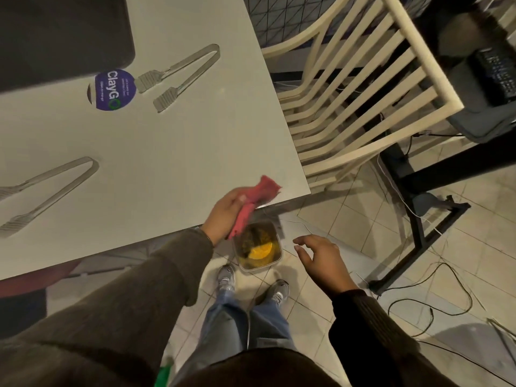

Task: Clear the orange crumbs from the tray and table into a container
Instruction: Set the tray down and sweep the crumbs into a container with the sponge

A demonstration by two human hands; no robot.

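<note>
My left hand grips a red cloth at the near right corner of the white table; the cloth hangs over the table edge. Just below that edge a clear square container with orange crumbs in it appears beside my feet. My right hand hovers to the right of the container with fingers spread and relaxed, holding nothing. A dark tray lies at the table's far left.
Two pairs of clear tongs and a purple round sticker lie on the table. A cream slatted chair stands to the right. Cables trail over the tiled floor by a black table leg.
</note>
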